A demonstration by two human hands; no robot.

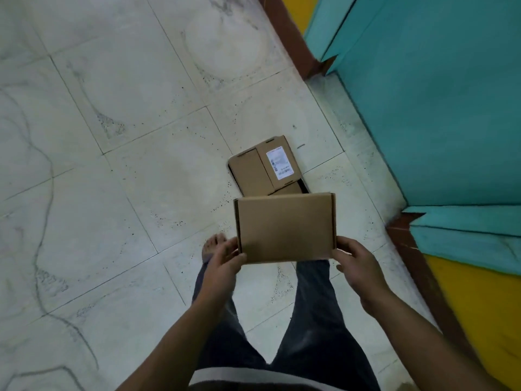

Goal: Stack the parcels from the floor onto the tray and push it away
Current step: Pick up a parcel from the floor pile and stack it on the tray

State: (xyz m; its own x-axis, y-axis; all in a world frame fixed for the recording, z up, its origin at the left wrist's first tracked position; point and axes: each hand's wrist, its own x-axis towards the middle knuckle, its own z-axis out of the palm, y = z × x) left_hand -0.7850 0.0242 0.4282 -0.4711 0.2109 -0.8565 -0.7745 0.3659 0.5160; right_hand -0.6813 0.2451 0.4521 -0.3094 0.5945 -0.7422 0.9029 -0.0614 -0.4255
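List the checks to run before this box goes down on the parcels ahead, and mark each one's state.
1. Grip: left hand and right hand hold the plain box at its near corners. Ok.
2. Box attitude: roughly level, lid closed. Ok.
3. Landing spot: labelled parcel lies flat ahead, a plain one beside it. Ok.
4. Near part of that group: hidden behind the held box. Cannot tell.
5. Tray underneath: only a dark edge shows. Cannot tell.
6. Side clearance: teal wall stands apart to the right of the parcels. Ok.
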